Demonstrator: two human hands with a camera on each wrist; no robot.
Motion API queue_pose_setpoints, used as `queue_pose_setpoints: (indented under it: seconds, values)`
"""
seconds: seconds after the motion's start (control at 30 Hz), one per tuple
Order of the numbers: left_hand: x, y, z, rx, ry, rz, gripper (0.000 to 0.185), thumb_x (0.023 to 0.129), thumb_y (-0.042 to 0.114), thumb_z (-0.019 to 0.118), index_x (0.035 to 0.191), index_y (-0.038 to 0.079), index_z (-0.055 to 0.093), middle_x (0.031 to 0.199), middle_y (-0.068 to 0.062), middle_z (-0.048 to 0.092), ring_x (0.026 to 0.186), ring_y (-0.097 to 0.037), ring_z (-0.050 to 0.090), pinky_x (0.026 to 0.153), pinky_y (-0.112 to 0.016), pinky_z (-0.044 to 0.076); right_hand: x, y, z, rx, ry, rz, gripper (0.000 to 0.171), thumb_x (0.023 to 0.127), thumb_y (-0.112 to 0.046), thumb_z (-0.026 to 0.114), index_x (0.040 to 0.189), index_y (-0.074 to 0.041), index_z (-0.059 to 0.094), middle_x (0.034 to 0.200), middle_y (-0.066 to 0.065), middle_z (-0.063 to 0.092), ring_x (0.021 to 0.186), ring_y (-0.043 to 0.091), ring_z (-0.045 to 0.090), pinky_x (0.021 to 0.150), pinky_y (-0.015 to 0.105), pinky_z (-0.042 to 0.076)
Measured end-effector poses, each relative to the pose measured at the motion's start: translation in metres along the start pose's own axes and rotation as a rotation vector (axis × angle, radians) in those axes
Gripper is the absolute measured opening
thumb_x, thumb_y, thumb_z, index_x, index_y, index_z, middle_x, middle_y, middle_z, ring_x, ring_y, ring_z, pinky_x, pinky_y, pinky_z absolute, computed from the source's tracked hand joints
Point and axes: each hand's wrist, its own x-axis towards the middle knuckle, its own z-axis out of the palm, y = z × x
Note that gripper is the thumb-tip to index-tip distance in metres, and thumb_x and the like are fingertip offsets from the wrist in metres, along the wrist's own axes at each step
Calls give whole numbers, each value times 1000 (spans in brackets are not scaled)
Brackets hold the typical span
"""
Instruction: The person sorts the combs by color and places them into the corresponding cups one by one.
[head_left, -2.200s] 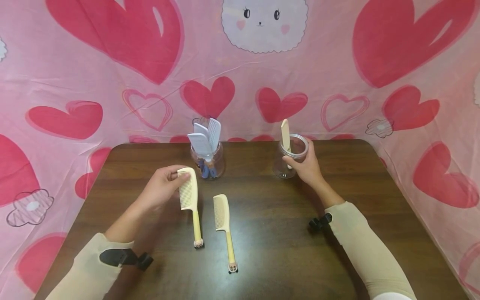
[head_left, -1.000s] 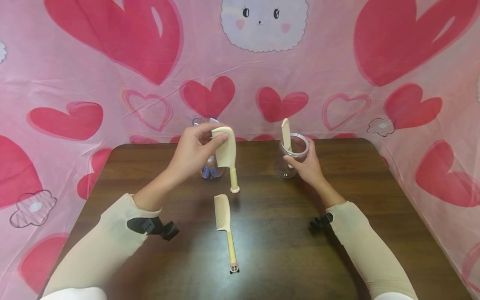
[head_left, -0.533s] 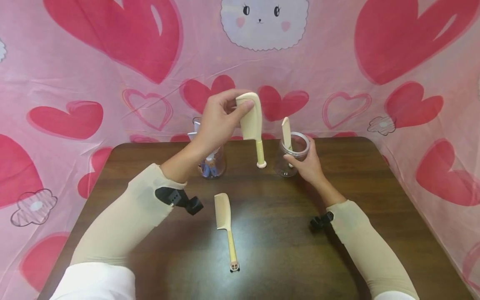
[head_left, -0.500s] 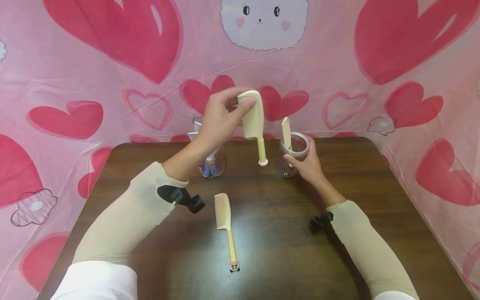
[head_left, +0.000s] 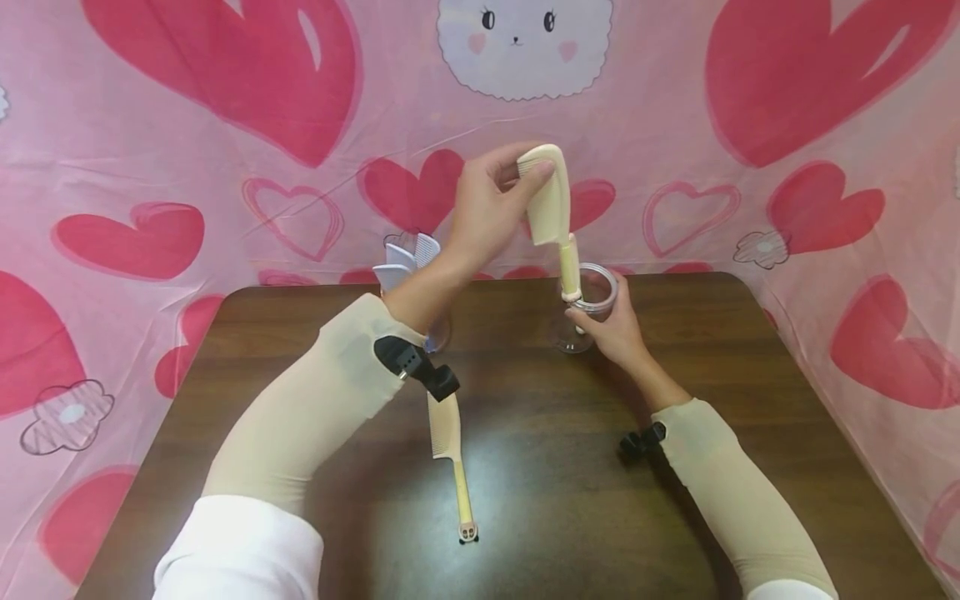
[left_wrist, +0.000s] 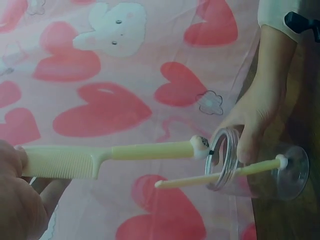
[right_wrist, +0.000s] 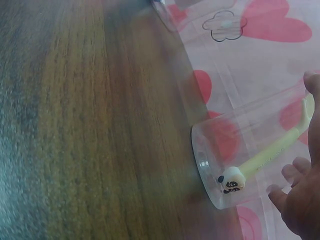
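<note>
My left hand [head_left: 491, 200] pinches a pale yellow comb [head_left: 550, 204] by its toothed end, handle downward. The animal-head tip of that handle is right at the mouth of a clear jar [left_wrist: 295, 187], as the left wrist view shows. Around the jar's upper side, just under the rim, my right hand [head_left: 611, 325] is gripping it. Inside leans another yellow comb [right_wrist: 270, 152], its animal-head end at the jar's bottom. A third yellow comb [head_left: 446, 429] lies on the table, its top partly behind the left wrist's black camera mount.
A second clear jar with several bluish-white combs [head_left: 397, 268] stands at the back left, mostly hidden by my left forearm. The brown wooden table [head_left: 555, 500] ends against a pink heart-patterned cloth [head_left: 660, 100].
My left hand has lifted the comb off the table and carried it up and right, over to the jar. My right hand has stayed on the jar.
</note>
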Motion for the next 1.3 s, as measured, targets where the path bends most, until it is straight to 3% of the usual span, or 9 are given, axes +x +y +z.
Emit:
queue_pose_setpoints:
  seconds: [0.13,0.2,0.47,0.7,0.9,1.3]
  values:
    - [3,-3,12,-15,19,69,28,95,5,71,121,-4,71,111,-16,73,98,-19,72,81,-29,59,4,13,-2,-39,12,22,86,83,-6,82,151,-2,29,148,23,46,135,35,44,114,51,31]
    - [4,-5,18,-24,23,70,28,94,5,72,121,-4,71,111,-16,73,96,-18,72,78,-29,60,4,14,-2,-58,15,28,88,83,-10,84,151,-4,29,148,21,46,136,36,43,114,50,31]
    - [10,-17,38,36,-5,26,31,96,9,71,125,-1,70,114,-14,73,96,-17,72,77,-25,59,3,15,-3,-81,14,31,89,83,-13,84,153,-5,28,148,20,46,135,35,43,115,50,31]
    - [15,-34,55,127,25,1,28,95,12,72,121,2,72,110,-12,75,92,-17,72,75,-21,57,2,11,-2,-72,4,38,92,84,-10,83,155,-7,26,150,19,44,136,33,43,115,50,30]
    - [17,-45,64,249,-47,-40,29,100,16,67,126,3,69,115,-10,72,94,-14,67,77,-17,53,3,12,-2,-98,7,40,91,84,-13,83,154,-6,26,150,21,44,136,30,42,115,48,30]
    - [14,-63,73,427,-230,-31,31,103,17,62,132,6,64,122,-8,69,99,-17,63,86,-19,47,3,13,-2,-107,3,32,89,84,-14,83,152,-5,27,147,19,45,135,34,43,114,48,31]
